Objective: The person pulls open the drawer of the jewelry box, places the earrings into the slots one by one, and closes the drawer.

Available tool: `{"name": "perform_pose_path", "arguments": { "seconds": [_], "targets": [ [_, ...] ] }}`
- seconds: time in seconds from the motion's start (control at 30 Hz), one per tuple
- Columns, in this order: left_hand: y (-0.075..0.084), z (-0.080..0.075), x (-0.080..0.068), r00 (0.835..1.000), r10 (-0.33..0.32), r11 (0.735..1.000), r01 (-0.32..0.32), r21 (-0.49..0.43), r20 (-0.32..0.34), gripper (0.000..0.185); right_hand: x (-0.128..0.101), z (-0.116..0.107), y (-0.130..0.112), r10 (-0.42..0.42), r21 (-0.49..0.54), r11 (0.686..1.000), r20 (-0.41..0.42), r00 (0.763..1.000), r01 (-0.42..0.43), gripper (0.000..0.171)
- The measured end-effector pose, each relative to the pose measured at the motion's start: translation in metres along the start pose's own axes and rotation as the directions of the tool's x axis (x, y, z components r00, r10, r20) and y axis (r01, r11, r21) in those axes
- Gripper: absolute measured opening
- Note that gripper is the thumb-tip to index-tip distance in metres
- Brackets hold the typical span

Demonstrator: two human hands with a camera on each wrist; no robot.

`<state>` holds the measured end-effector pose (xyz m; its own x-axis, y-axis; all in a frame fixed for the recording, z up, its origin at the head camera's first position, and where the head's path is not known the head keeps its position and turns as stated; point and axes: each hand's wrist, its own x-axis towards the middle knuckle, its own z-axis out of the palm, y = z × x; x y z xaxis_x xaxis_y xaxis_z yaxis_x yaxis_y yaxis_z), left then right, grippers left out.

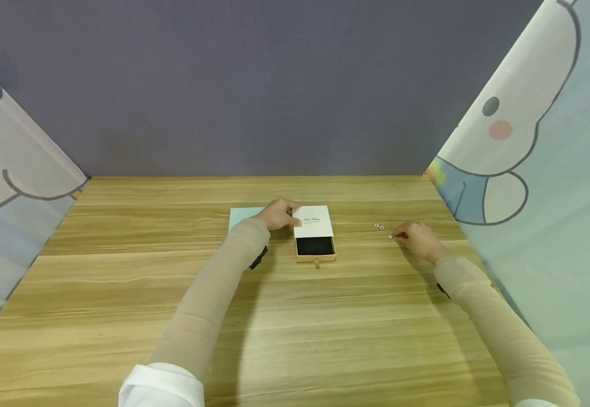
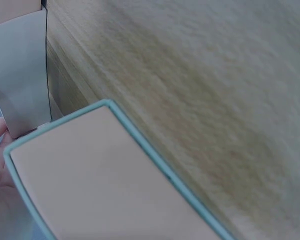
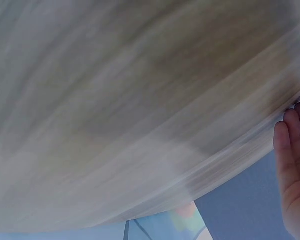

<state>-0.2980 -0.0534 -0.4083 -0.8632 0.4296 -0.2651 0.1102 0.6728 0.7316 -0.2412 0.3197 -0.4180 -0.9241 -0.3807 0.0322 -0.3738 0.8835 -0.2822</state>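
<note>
In the head view, a small white drawer box (image 1: 317, 223) with printed lettering sits mid-table, its drawer (image 1: 316, 258) with a black lining pulled partway out toward me. My left hand (image 1: 276, 216) holds the box by its left side, thumb over the edge of the white cover. Off to the right, my right hand (image 1: 421, 240) pinches a tiny shiny piece (image 1: 390, 237), like an earring, at the tabletop. Two similar shiny pieces (image 1: 378, 226) lie just left of it. In the right wrist view only some fingers (image 3: 292, 145) show, and the pinched piece is hidden.
A teal-edged box (image 1: 242, 215) lies left of the white one, partly hidden by my left hand and forearm. Its pinkish face (image 2: 105, 175) fills the lower left wrist view. The wooden table (image 1: 325, 333) meets a grey wall behind and cartoon-printed cloths (image 1: 539, 237) at both sides.
</note>
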Motion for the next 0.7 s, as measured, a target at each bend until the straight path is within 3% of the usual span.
{"name": "perform_pose_path", "arguments": {
  "seconds": [0.7],
  "targets": [
    [0.0025, -0.0020, -0.0008, 1.000, -0.011, 1.000, 0.011, -0.008, 0.007, 0.062, -0.0015, 0.0020, 0.0012, 0.023, 0.025, 0.999, -0.073, 0.997, -0.021, 0.011]
  ]
}}
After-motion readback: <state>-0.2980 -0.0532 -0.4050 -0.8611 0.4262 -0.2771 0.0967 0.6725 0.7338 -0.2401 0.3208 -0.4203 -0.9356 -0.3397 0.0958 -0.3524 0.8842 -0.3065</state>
